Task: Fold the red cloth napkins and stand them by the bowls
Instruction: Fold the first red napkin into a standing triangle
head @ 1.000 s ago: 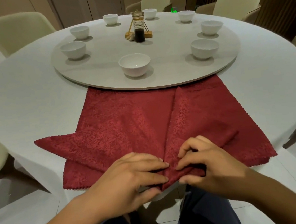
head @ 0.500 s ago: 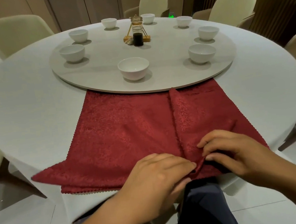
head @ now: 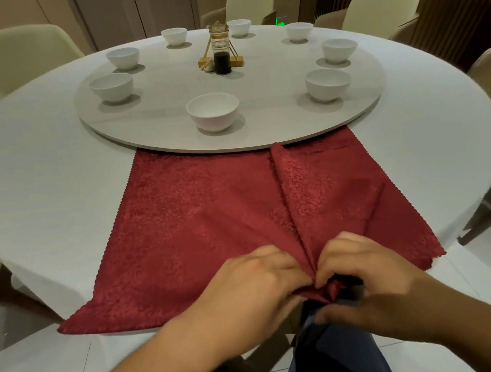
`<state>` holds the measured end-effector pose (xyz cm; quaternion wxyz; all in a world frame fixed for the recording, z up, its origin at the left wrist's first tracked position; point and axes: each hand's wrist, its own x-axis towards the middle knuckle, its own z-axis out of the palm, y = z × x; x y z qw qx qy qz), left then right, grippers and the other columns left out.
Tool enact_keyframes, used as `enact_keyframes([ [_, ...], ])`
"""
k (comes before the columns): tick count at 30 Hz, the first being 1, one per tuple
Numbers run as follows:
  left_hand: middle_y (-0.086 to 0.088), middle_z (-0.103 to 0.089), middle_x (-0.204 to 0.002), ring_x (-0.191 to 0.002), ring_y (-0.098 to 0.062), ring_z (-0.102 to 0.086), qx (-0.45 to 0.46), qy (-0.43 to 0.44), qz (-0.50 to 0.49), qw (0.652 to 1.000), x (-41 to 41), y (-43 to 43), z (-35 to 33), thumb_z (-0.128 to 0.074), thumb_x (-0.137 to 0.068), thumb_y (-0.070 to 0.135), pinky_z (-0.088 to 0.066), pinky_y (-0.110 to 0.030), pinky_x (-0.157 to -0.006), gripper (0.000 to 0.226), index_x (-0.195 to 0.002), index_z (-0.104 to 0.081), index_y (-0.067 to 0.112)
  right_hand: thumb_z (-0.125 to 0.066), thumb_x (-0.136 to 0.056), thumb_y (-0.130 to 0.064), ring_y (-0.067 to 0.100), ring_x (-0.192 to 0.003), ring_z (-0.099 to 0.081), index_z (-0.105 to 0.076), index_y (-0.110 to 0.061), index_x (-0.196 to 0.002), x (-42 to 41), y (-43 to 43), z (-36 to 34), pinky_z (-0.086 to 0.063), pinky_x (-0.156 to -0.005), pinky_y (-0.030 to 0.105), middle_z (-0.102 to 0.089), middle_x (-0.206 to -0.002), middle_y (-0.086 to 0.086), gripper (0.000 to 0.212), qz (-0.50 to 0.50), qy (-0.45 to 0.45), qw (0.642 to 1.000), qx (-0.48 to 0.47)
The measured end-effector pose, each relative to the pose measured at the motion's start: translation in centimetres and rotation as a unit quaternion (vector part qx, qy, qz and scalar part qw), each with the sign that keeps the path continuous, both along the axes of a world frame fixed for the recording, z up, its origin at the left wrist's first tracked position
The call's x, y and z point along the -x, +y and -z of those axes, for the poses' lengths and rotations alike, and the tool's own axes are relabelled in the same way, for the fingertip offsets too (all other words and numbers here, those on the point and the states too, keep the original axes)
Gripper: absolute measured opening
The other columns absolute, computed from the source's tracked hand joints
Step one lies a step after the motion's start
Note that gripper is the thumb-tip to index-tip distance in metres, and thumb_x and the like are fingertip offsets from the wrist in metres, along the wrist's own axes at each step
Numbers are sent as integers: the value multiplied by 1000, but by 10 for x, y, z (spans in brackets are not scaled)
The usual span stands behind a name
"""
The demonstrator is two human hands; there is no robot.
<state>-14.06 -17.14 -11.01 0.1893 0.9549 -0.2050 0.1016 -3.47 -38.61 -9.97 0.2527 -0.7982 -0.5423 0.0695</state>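
Note:
A red cloth napkin (head: 199, 220) lies spread on the white round table (head: 43, 181), its far edge tucked against the grey turntable (head: 261, 118). A raised fold runs from the far edge down to the near edge. At that near edge my left hand (head: 254, 287) and my right hand (head: 367, 279) meet, and both pinch the gathered cloth between fingers and thumb. Several white bowls stand round the turntable; the nearest bowl (head: 213, 111) is straight ahead of the napkin.
A glass jar with dark liquid (head: 221, 51) stands on a wooden holder in the turntable's centre. Cream chairs (head: 15, 55) ring the table. The table's near edge is just under my hands, and my lap is below it.
The pointed left corner of the napkin has been drawn in and flattened. My hands have come together at the near edge, gathering the fold between them.

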Motion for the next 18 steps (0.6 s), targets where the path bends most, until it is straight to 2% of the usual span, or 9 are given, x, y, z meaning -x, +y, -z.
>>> enact_keyframes([
  [3,19,-65,-109,-101,-5,-58,-37,37,-8,999,2,14,-11,-60,-90,42,-51,-23,-83,26,-114,-69,37,-74,-79,-58,1,-91,-53,-67,-38,-86,4,2,5,-40,-77,17,-55,-88,-25,23,18,-18,1000,-4],
  [6,21,-62,-117,-110,-1,-55,-37,75,-26,996,4,29,-19,-63,-93,39,-44,-18,-87,27,-119,-67,38,-66,-85,-49,1,-89,-52,-64,-37,-81,8,1,5,-38,-75,18,-53,-86,-24,13,39,-29,999,-12],
  [8,21,-65,-115,-108,1,-58,-23,91,-32,995,2,36,-25,-63,-95,37,-50,-23,-90,23,-117,-70,37,-63,-84,-50,0,-87,-51,-63,-37,-81,12,3,4,-36,-75,18,-52,-85,-25,14,52,-36,998,-10],
  [10,21,-69,-112,-103,1,-62,-9,110,-38,993,-1,38,-31,-61,-98,37,-53,-30,-87,20,-115,-72,35,-62,-82,-58,0,-85,-50,-63,-36,-84,15,9,4,-39,-73,20,-51,-84,-24,22,72,-42,996,-10],
  [12,21,-71,-107,-94,2,-63,-17,130,-45,990,-7,40,-37,-61,-99,41,-52,-28,-81,19,-113,-72,36,-57,-83,-63,2,-82,-51,-64,-35,-83,18,15,6,-42,-72,24,-52,-82,-21,29,96,-42,994,-20],
  [15,21,-71,-91,-76,6,-57,-49,181,-56,981,-16,49,-48,-70,-91,48,-44,-21,-69,19,-107,-72,38,-51,-88,-59,6,-83,-56,-64,-33,-76,16,17,6,-44,-70,26,-55,-80,-16,31,113,-2,993,-37],
  [18,20,-69,-82,-75,3,-60,-83,266,-68,958,-25,65,-64,-78,-85,41,-47,-20,-67,13,-96,-73,35,-53,-85,-55,10,-85,-58,-58,-36,-67,15,12,6,-41,-67,21,-57,-83,-15,27,114,32,992,-46],
])
